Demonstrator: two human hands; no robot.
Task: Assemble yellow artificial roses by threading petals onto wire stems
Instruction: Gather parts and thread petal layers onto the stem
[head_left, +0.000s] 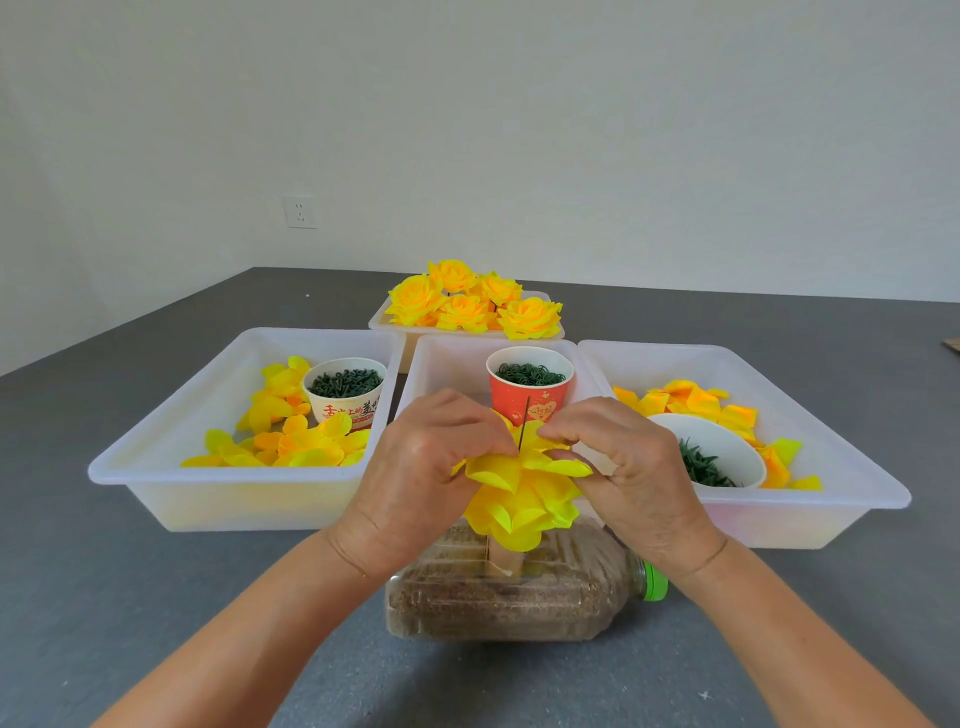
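A stack of yellow petals (524, 499) sits threaded on a thin dark wire stem (525, 415) that stands upright over a sand-filled plastic bottle (519, 592) lying on its side. My left hand (415, 478) pinches the top petal layer from the left of the wire. My right hand (634, 478) pinches the same layer from the right. The wire tip pokes up between my fingertips. Several finished yellow roses (472, 304) fill a white tray at the back.
Three white trays stand side by side behind the bottle: the left tray (156, 467) holds loose petals and a white cup (345, 395) of green parts, the middle one a red cup (530, 389), the right tray (831, 467) petals and a white bowl (722, 452).
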